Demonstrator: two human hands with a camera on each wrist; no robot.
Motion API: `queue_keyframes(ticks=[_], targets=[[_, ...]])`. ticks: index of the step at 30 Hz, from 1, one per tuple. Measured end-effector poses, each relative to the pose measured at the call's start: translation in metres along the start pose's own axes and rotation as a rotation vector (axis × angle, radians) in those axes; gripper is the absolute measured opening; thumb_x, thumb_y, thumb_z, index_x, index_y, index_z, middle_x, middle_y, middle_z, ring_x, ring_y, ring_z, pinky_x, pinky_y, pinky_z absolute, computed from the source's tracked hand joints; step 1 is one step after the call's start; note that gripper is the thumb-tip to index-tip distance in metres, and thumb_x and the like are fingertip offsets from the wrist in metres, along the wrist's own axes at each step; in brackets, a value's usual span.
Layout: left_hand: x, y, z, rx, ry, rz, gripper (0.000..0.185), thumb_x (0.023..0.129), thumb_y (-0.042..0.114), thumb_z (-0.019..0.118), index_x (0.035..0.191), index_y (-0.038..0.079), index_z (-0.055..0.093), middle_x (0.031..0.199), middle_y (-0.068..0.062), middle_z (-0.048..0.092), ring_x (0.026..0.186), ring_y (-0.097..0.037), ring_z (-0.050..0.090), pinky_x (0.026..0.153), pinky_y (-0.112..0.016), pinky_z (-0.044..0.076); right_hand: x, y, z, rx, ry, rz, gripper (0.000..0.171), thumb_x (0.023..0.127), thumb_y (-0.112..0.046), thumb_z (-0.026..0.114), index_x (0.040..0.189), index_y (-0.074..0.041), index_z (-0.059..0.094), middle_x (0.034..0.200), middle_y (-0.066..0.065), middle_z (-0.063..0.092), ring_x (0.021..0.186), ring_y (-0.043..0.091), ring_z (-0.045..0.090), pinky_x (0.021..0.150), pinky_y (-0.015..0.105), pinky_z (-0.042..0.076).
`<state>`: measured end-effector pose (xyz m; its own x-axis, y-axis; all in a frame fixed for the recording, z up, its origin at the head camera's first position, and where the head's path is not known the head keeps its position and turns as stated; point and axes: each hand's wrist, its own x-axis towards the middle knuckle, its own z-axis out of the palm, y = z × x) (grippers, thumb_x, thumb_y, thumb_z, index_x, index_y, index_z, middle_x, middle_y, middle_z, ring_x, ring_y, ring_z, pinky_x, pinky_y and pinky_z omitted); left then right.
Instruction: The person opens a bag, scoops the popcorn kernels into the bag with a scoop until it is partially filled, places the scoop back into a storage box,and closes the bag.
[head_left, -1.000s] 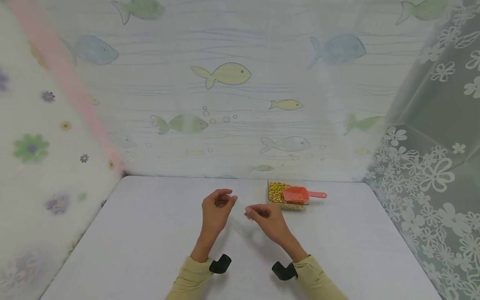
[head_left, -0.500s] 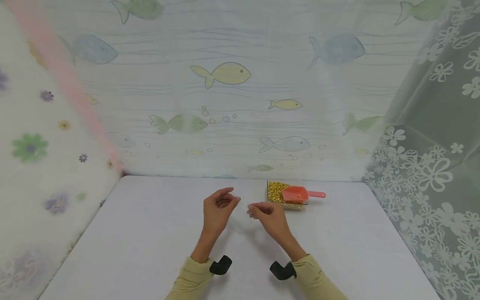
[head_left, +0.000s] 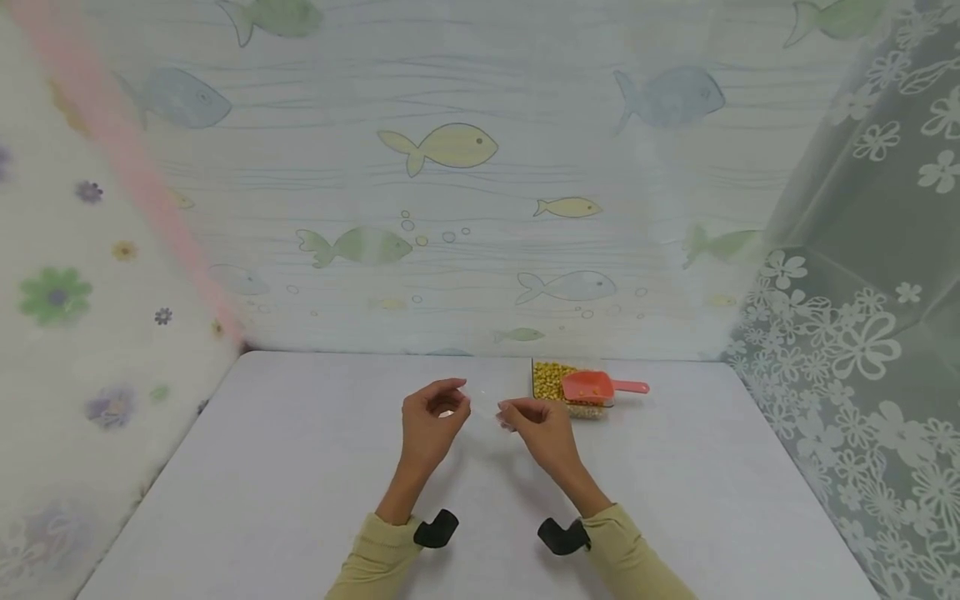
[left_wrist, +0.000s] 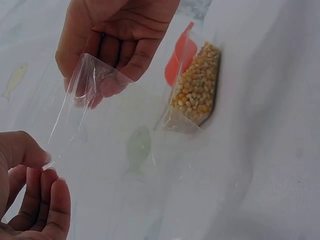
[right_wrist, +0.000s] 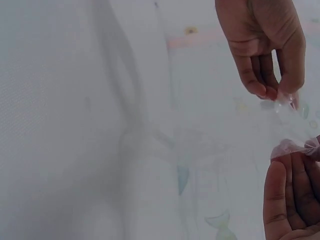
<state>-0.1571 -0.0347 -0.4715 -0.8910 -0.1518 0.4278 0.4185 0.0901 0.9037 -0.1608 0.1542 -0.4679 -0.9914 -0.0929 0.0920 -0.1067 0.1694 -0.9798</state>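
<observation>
Fingertips of the left hand (head_left: pixel 427 421) pinch one edge of a small clear plastic bag (left_wrist: pixel 82 105), and the right hand (head_left: pixel 542 427) pinches the opposite edge, so it hangs stretched between them above the white desk (head_left: pixel 285 467). Since a second ago the hands have drawn closer together and both now grip the film. Further right, untouched, a tray of corn kernels (head_left: pixel 551 382) carries a pink scoop (head_left: pixel 596 387).

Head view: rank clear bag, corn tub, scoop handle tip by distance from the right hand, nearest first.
1. Clear bag: pinched by the right hand, stretched toward the left hand.
2. Corn tub: just behind the hand, on its right side.
3. Scoop handle tip: farthest right, sticking out past the tub.
</observation>
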Motion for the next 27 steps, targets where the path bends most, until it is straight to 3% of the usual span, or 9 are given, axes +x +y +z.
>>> queue_keyframes(ticks=[5,11,15,22,27], targets=[[-0.002,-0.001,0.001,0.072,0.048,0.043,0.029,0.080,-0.016,0.068,0.101,0.001,0.076,0.087,-0.016,0.070,0.077,-0.018,0.066,0.074,-0.027,0.059,0.001,0.001,0.001,-0.011,-0.015,-0.041,0.012,0.094,-0.011,0.072,0.103,-0.005,0.079,0.093,0.009,0.078,0.082,0.016,0.073,0.074,0.023,0.059],[-0.002,-0.002,0.003,0.136,0.116,0.093,0.021,0.082,-0.007,0.077,0.101,0.004,0.075,0.091,-0.017,0.070,0.081,-0.031,0.066,0.076,-0.038,0.059,0.001,-0.001,0.002,-0.049,-0.091,-0.123,0.014,0.092,-0.009,0.075,0.103,-0.001,0.079,0.093,0.014,0.078,0.081,0.016,0.073,0.074,0.023,0.059],[-0.001,-0.002,0.002,0.125,0.131,0.092,0.018,0.083,-0.004,0.079,0.100,0.002,0.075,0.091,-0.016,0.072,0.080,-0.028,0.068,0.074,-0.031,0.059,0.001,-0.002,0.002,-0.064,-0.110,-0.141,0.016,0.092,-0.010,0.075,0.104,0.001,0.078,0.095,0.016,0.077,0.083,0.020,0.074,0.075,0.021,0.058],[-0.007,-0.003,-0.001,0.166,0.089,0.036,0.021,0.083,-0.013,0.071,0.094,0.003,0.077,0.090,-0.015,0.074,0.078,-0.023,0.069,0.074,-0.035,0.060,0.002,0.000,0.003,-0.048,-0.027,-0.081,0.011,0.093,-0.008,0.074,0.100,-0.004,0.080,0.090,0.009,0.078,0.080,0.018,0.071,0.070,0.022,0.056],[-0.015,0.000,-0.003,0.250,0.026,0.065,0.025,0.080,-0.014,0.070,0.090,0.007,0.078,0.089,-0.013,0.071,0.078,-0.019,0.066,0.074,-0.040,0.060,0.004,0.001,0.003,-0.040,0.063,-0.067,0.011,0.093,-0.009,0.073,0.099,-0.004,0.080,0.089,0.008,0.078,0.079,0.018,0.070,0.067,0.023,0.056]])
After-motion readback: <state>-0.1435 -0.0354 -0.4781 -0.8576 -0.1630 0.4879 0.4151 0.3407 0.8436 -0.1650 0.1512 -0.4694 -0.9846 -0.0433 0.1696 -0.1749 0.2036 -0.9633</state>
